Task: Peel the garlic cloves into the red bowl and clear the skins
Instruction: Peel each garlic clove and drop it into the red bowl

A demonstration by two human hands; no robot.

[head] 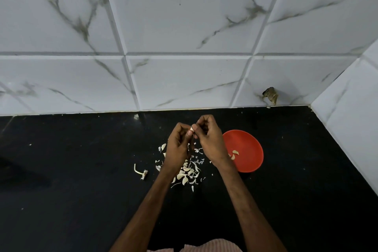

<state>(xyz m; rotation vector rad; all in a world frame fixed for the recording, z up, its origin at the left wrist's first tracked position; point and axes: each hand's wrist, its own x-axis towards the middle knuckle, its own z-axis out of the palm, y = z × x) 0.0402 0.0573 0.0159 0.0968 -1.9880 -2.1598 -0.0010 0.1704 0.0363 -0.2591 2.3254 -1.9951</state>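
Over scattered skins [189,172] beside the red bowl [250,145], left hand [177,147] and right hand [209,139] together pinch one garlic clove [191,129].

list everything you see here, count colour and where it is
red bowl: one, red, counter, right of hands
peeled cloves: about two, pale, in the red bowl
skins and cloves: many, whitish, heaped on counter below hands
garlic stalk: one, pale, left of heap
counter: one, black
wall tiles: several, white veined grey, behind counter
hole: one, dark, low in tiles, right
garlic clove: one, white, pinched between both hands
left hand: one, pinching the clove
right hand: one, pinching the clove
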